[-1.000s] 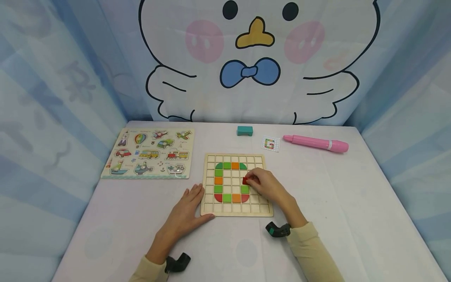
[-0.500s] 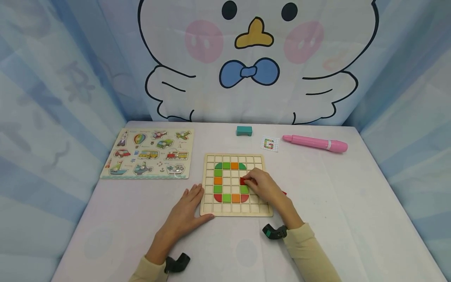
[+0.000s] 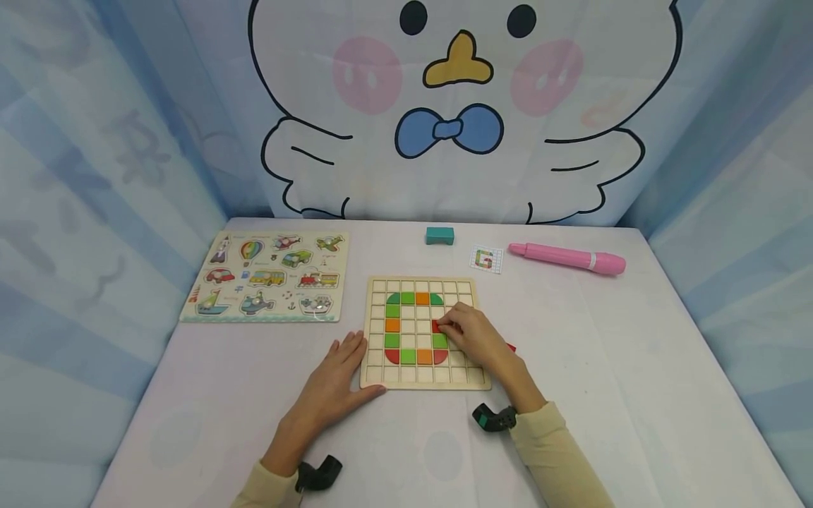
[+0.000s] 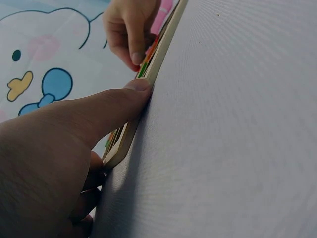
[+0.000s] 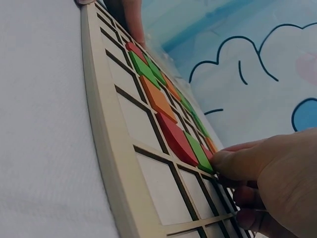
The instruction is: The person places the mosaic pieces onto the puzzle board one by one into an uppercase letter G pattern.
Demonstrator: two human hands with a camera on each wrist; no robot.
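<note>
A wooden grid board (image 3: 425,386) lies flat at the middle of the table, with green, orange and red tiles set in a ring of its cells. My right hand (image 3: 478,337) pinches a small red square tile (image 3: 435,327) between thumb and fingertips, at a cell on the ring's right side. Just below it sits a green tile (image 3: 440,341). In the right wrist view the fingertips partly cover the red tile (image 5: 207,151). My left hand (image 3: 336,377) rests against the board's left side, fingers extended and thumb (image 4: 133,89) on the near edge.
A picture puzzle board (image 3: 265,276) lies at the back left. Behind the grid board are a teal block (image 3: 440,236), a small pattern card (image 3: 486,259) and a pink marker (image 3: 567,258). A red piece (image 3: 512,347) shows partly behind my right wrist.
My right hand has moved slightly left, bringing the red tile to the cell above the green one. The red piece behind the wrist has come into view. My left hand stays still.
</note>
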